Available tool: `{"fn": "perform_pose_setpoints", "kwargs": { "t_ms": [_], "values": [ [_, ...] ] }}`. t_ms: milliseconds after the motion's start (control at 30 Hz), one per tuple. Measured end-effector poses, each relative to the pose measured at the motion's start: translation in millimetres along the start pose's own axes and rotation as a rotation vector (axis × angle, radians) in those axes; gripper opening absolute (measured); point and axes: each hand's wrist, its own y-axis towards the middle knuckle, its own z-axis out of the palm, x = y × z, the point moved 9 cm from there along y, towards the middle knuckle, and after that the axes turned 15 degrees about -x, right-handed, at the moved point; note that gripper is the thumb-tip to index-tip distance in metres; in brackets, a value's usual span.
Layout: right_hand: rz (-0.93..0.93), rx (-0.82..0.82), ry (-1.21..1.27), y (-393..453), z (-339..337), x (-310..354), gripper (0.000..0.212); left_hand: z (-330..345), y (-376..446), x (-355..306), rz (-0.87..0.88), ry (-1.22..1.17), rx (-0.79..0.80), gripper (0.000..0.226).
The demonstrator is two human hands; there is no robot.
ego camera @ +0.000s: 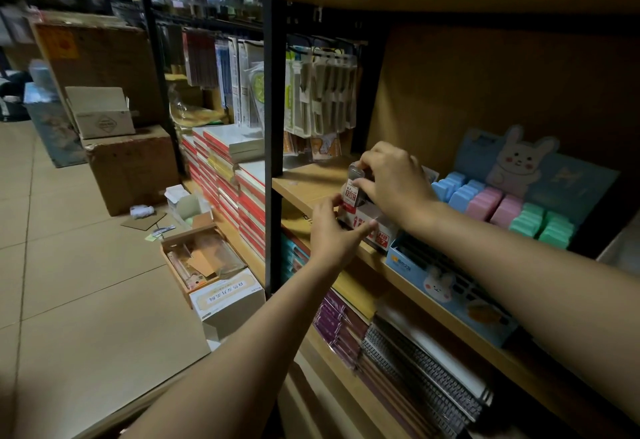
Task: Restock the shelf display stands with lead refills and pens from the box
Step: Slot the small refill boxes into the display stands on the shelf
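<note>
Both hands up at the mid shelf [304, 184], L end by the black upright [275, 147]. Right hand [391, 178] comes over the top, fingers curled round a small lead refill case [353, 187], red/white label w/ "0.7" facing out, held just above the white/red display stand [375, 230] marked HB at the shelf's front edge. Left hand [334, 230] in front of the stand, fingers straight-ish and spread, tips touching its front face, thumb up near the case; not wrapped round anything. Next stand R: blue bunny box [446, 282] w/ dark pens. Behind it pastel eraser rows [502, 206] on a bunny backer. Open wooden box [199, 258] on the floor below L, well apart from the hands.
</note>
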Motion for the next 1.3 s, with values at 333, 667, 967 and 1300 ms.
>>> {"fn": "perform_pose_setpoints", "kwargs": {
  "t_ms": [333, 667, 967, 1300],
  "values": [
    [0.186, -0.18, 0.404, -74.7, -53.5, 28.0, 0.016, -50.2, -51.9, 20.7, 0.084, 0.045, 0.101, 0.047],
    [0.585, 0.664, 0.62, -334.6, 104.5, 120.8, 0.017, -197.4, -272.7, 283.3, -0.744, 0.243, -0.284, 0.027],
    [0.453, 1.234, 0.369, -488.1, 200.1, 142.9, 0.033, -233.6, -381.7, 374.6, -1.083, 0.489, -0.382, 0.043],
    [0.6, 1.203, 0.136, -536.1, 233.6, 113.8, 0.062, -231.3, -361.0, 416.5, -0.962, 0.747, -0.357, 0.039]
  ]
}}
